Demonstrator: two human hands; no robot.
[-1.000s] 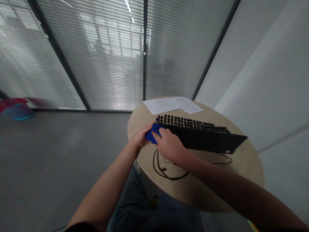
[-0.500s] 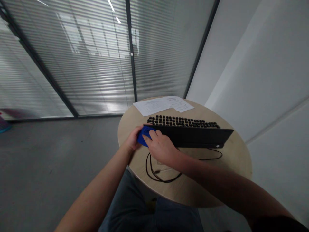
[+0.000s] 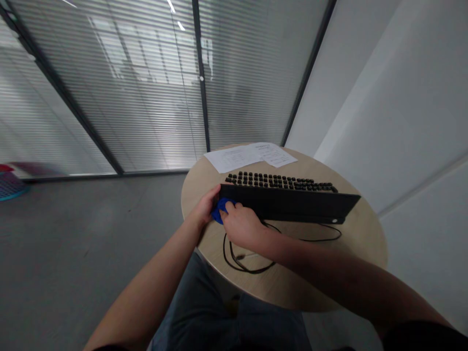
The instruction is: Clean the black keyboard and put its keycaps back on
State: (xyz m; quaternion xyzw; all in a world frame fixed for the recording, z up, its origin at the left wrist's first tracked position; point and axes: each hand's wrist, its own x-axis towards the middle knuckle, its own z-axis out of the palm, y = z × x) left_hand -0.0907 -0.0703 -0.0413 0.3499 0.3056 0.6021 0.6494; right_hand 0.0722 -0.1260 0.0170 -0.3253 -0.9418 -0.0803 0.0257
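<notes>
A long black keyboard (image 3: 288, 204) is tipped up on the round wooden table, its broad flat side facing me. My left hand (image 3: 205, 204) grips the keyboard's left end, thumb near the top corner. In my right hand (image 3: 243, 224) is a bunched blue cloth (image 3: 223, 208), pressed to the lower left part of the keyboard, with the fingers bent over it. Beyond the keyboard's top edge are rows of black keycaps (image 3: 278, 181), with wood colour showing between them. A black cable (image 3: 252, 271) lies looped on the table below my right hand.
Printed paper sheets (image 3: 252, 155) lie at the back of the round table (image 3: 351, 251). A glass partition with blinds (image 3: 153, 97) stands behind, and a white wall (image 3: 409, 97) on the right. On the floor at far left is a red and blue basket (image 3: 10, 186).
The blue cloth and my right hand have shifted slightly down along the keyboard's left end. My left thumb now sits higher, at the top corner. The view has turned slightly left.
</notes>
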